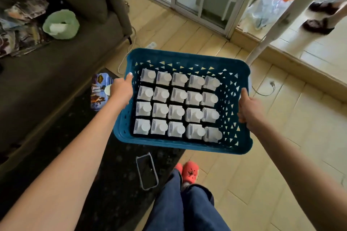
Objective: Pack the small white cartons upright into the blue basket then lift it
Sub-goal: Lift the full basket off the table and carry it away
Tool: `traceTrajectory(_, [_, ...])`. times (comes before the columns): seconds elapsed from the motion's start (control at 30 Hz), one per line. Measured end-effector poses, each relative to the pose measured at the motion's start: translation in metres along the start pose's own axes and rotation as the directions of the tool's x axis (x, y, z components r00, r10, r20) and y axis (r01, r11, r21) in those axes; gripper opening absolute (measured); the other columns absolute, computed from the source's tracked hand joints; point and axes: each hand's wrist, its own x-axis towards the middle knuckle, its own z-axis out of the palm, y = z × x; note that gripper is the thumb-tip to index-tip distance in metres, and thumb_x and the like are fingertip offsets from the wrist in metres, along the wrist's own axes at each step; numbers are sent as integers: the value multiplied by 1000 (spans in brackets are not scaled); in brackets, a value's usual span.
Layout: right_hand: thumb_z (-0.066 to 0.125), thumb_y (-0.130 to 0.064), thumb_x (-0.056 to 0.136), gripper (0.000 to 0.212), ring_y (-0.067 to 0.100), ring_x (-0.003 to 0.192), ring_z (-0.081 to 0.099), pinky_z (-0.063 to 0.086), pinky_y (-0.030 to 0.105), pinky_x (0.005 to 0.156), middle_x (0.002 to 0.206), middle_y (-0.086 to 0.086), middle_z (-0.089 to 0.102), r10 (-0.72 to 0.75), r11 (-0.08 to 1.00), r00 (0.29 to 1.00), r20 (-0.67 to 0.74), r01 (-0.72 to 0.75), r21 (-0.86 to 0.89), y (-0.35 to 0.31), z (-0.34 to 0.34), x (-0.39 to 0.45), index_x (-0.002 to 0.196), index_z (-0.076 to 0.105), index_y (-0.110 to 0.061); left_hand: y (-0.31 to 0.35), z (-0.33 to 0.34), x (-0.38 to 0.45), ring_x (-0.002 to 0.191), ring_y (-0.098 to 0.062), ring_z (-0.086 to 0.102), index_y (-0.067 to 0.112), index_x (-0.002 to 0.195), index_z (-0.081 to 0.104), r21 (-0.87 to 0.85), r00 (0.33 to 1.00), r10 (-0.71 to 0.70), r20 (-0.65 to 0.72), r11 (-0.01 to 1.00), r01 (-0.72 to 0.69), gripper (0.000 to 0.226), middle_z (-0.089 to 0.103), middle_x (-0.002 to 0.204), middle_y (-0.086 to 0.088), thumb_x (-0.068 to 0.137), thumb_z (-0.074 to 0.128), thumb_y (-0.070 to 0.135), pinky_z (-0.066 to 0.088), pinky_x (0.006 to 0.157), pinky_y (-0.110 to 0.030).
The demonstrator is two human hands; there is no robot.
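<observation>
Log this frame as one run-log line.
stage: lift | blue basket: airborne, level | white cartons: upright, in rows | left hand: grips left rim | right hand: grips right rim

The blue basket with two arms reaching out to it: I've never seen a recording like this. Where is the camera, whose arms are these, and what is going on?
There is no machine here. The one picture comes from a wide-angle camera worn on a person's head, looking forward and down, so the arms are the wearer's own. The left hand has a grip on the left rim of the blue basket, and the right hand holds the right rim. The basket is held up in the air above the floor. Inside it stand small white cartons, upright, caps up, in four rows of five. A strip along the right side of the basket is free. Below you see the wearer's jeans and red shoes, and a phone lies on the dark rug. A grey sofa is on the left.
</observation>
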Motion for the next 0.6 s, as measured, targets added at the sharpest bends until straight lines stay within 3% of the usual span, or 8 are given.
traceTrajectory(0.03, [36, -52, 97, 48, 12, 36, 26, 24, 20, 36, 53, -1, 28, 4, 1000, 1000, -12, -4, 3, -2, 1, 4, 62, 33, -20, 6, 3, 5, 51, -23, 32, 13, 92, 51, -5, 1000, -6, 20, 1000, 6, 40, 42, 72, -3, 96, 36, 50, 24, 45, -27])
traceTrajectory(0.17, [35, -52, 97, 49, 14, 40, 27, 25, 22, 37, 53, -1, 29, 3, 1000, 999, -52, -3, 5, -4, 9, 24, 62, 33, -19, 14, 18, 26, 48, -24, 34, 13, 68, 41, 66, 998, 55, -13, 996, -54, 47, 39, 66, -7, 97, 40, 50, 28, 42, -28])
traceTrajectory(0.23, [35, -52, 98, 48, 14, 40, 28, 25, 22, 35, 53, 0, 30, 4, 1000, 997, -75, -6, -24, -3, 13, 38, 63, 34, -18, 14, 29, 38, 54, -35, 46, 5, 74, 50, 60, 997, 80, 11, 995, -81, 51, 49, 79, -28, 97, 39, 50, 37, 49, -36])
traceTrajectory(0.27, [35, -51, 98, 48, 15, 40, 29, 26, 22, 35, 53, 1, 31, 13, 999, 996, -89, -16, -28, -1, 15, 46, 64, 35, -17, 16, 36, 46, 62, -41, 52, -2, 83, 54, 57, 996, 84, 10, 995, -84, 55, 52, 96, -39, 96, 39, 50, 40, 56, -41])
traceTrajectory(0.3, [35, -51, 98, 48, 15, 40, 29, 26, 22, 35, 53, 1, 32, 32, 999, 994, -102, -35, -19, 0, 17, 53, 64, 35, -17, 19, 43, 54, 69, -43, 55, -5, 90, 56, 67, 997, 76, 14, 995, -77, 57, 50, 108, -41, 96, 39, 50, 37, 61, -42])
traceTrajectory(0.37, [35, -50, 98, 48, 14, 40, 28, 26, 22, 34, 53, 0, 32, 74, 997, 992, -99, -74, 13, 5, 23, 67, 64, 36, -17, 26, 59, 71, 74, -36, 50, -3, 89, 57, 99, 996, 82, 27, 991, -84, 56, 52, 94, -37, 96, 40, 50, 31, 68, -37])
traceTrajectory(0.43, [34, -51, 98, 49, 13, 39, 26, 23, 23, 36, 52, -1, 30, 90, 995, 992, -88, -86, 44, 11, 28, 88, 62, 37, -18, 34, 79, 94, 74, -28, 44, 9, 70, 49, 133, 996, 88, 20, 987, -90, 50, 47, 73, -20, 97, 40, 49, 32, 68, -35])
traceTrajectory(0.6, [33, -59, 94, 51, 17, 43, 32, 28, 27, 42, 56, 1, 37, 141, 990, 974, -175, -136, 43, 35, 39, 144, 61, 37, -21, 53, 127, 132, 71, -28, 47, 10, 66, 44, 236, 987, 157, 44, 958, -163, 49, 49, 73, -11, 99, 37, 46, 36, 65, -34])
